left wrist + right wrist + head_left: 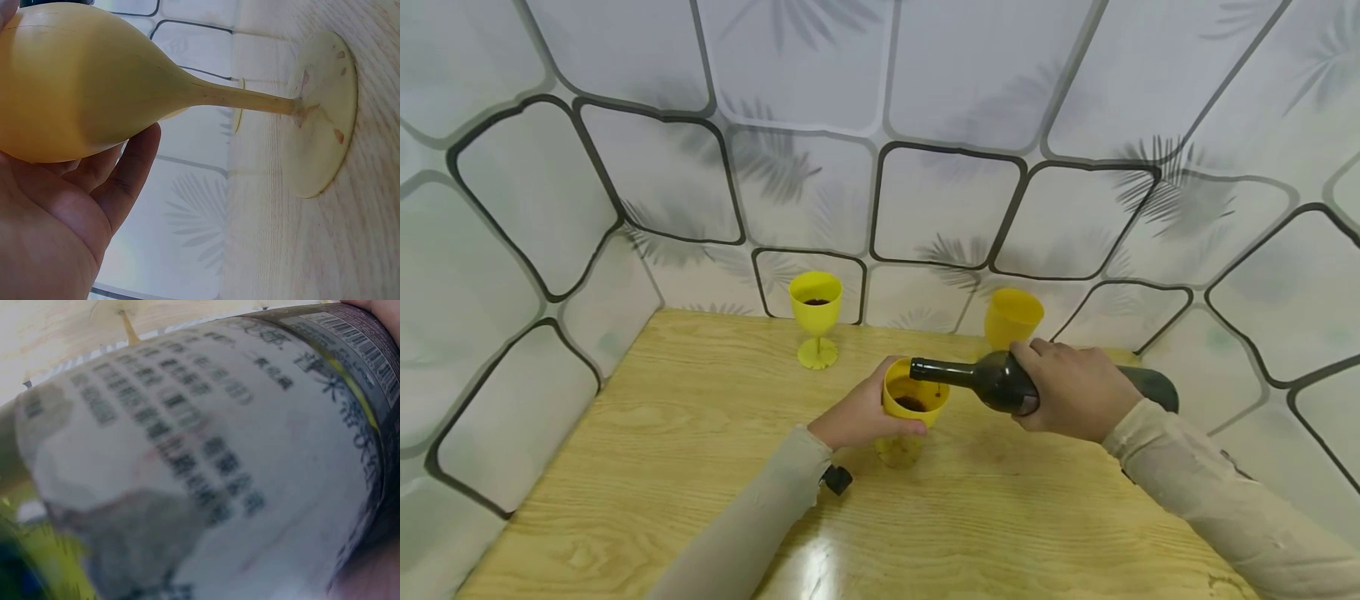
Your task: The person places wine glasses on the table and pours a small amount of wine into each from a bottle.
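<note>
- Yellow goblet: plastic, long-stemmed, standing upright on its round foot near the middle of the surface, a little dark liquid in its bowl.
- Dark bottle: glass, tipped nearly level, its neck pointing left with the mouth over the goblet's rim; a white printed label wraps its body.

Three yellow goblets on a pale wood-grain table. Dark green bottle, white label with black print. White wall, black-outlined tiles, grey palm leaves.
</note>
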Action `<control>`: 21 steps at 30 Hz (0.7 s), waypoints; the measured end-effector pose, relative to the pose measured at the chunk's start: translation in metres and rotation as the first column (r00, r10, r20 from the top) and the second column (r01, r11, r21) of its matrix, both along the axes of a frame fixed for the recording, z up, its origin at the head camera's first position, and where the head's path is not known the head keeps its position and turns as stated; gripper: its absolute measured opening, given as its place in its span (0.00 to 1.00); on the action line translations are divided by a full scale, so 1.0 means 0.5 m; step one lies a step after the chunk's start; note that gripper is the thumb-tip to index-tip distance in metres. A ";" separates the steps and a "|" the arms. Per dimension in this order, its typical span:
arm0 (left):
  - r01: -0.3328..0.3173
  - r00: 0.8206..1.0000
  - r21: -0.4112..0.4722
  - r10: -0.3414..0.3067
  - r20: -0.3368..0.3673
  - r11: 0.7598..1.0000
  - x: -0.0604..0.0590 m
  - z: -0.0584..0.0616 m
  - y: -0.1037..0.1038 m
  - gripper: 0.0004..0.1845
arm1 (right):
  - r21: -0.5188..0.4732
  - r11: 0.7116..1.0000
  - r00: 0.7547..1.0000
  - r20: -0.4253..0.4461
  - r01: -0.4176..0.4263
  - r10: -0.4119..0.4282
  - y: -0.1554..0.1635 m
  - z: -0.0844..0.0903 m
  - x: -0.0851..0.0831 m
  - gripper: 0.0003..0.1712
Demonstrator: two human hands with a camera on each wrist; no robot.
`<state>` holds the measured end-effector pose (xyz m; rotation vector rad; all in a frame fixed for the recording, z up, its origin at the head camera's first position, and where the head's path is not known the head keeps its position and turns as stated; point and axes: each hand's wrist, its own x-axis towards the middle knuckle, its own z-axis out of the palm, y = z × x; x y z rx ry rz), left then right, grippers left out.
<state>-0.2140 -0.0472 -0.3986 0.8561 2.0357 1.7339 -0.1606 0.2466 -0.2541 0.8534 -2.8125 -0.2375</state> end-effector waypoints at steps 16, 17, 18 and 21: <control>0.012 1.000 0.009 -0.012 -0.002 1.000 0.000 0.002 -0.001 0.49 | -0.008 1.000 1.000 0.002 -0.004 0.004 -0.007 -0.003 0.001 0.38; 0.012 1.000 0.010 -0.012 -0.004 1.000 0.000 0.002 0.000 0.49 | -0.008 1.000 1.000 0.001 -0.004 0.004 -0.007 -0.003 0.002 0.38; 0.012 1.000 0.010 -0.012 -0.006 1.000 0.000 0.002 0.000 0.48 | -0.008 1.000 1.000 0.001 -0.003 0.003 -0.007 -0.003 0.002 0.38; 0.013 1.000 0.011 -0.013 -0.005 1.000 0.000 0.002 0.000 0.48 | -0.008 1.000 1.000 -0.003 -0.002 0.002 -0.008 -0.003 0.004 0.38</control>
